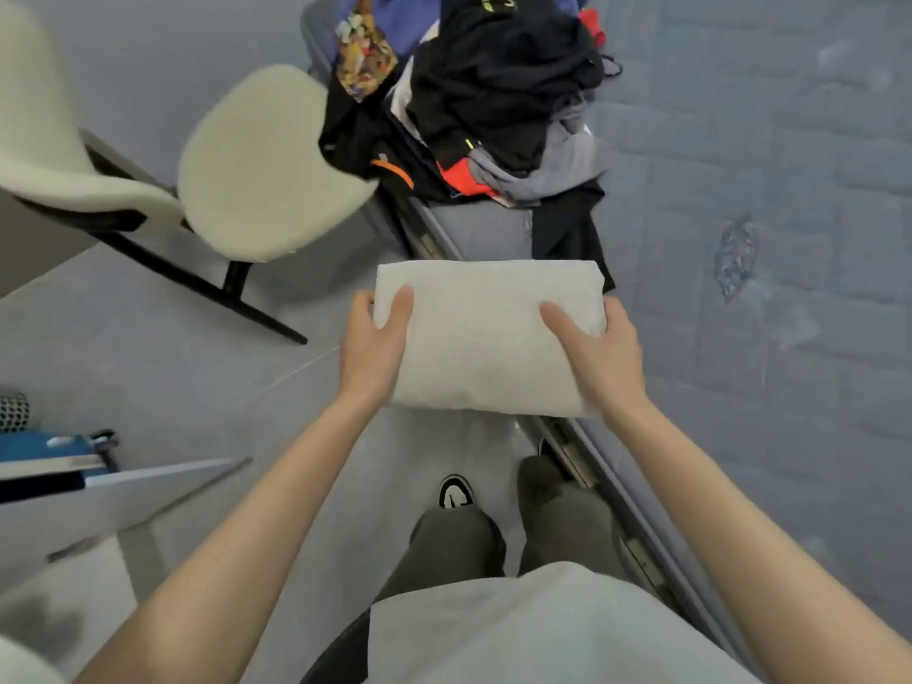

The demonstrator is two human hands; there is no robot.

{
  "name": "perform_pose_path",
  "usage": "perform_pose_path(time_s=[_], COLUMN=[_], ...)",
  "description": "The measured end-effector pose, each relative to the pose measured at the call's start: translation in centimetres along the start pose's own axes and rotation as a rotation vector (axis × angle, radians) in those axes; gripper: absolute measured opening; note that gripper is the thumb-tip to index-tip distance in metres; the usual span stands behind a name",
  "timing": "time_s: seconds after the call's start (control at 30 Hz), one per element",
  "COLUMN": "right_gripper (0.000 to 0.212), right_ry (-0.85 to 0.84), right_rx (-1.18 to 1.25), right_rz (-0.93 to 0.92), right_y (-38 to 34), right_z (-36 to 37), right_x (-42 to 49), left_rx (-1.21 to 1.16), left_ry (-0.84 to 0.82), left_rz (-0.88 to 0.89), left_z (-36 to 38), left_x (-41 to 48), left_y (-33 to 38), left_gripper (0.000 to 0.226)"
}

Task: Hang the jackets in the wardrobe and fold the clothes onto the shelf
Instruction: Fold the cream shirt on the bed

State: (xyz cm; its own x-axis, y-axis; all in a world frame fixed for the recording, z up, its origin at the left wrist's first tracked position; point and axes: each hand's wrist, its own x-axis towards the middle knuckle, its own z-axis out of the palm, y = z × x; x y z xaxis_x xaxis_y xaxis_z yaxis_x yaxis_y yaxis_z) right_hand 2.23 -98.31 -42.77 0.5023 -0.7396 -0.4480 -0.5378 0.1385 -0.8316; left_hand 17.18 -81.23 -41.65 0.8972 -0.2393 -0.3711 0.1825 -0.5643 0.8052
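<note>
Both forearms read bare on my feed, right up to the left hand [372, 345] and the right hand [592, 353]; a pale grey-white shirt [543, 629], loose and plain, fills the lower edge; beneath it I make out dark olive-grey trousers [454, 545], wide in the leg; one shoe [456, 492] shows below a hem, black and white.
</note>
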Motion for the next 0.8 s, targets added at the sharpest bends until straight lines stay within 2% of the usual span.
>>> perform_pose_path(time_s=[0.23, 0.47, 0.8], right_gripper=[0.036, 0.054, 0.036], right_ry=[-0.368, -0.781, -1.282], right_rx=[-0.148, -0.247, -0.313], right_rz=[-0.232, -0.449, -0.621], right_y=[-11.4, -19.3, -26.3], right_z=[11.2, 19.6, 28.7], right_x=[-5.0, -12.7, -28.7], left_rx=[-0.153, -0.341, -0.362], left_ry=[0.449, 0.823, 1.265], left_rz=[-0.111, -0.229, -0.293], left_z=[-15.7, -25.9, -38.5], left_x=[-4.1, -12.8, -27.5], left_y=[-1.7, -2.9, -3.5], left_gripper=[0.027, 0.036, 0.041])
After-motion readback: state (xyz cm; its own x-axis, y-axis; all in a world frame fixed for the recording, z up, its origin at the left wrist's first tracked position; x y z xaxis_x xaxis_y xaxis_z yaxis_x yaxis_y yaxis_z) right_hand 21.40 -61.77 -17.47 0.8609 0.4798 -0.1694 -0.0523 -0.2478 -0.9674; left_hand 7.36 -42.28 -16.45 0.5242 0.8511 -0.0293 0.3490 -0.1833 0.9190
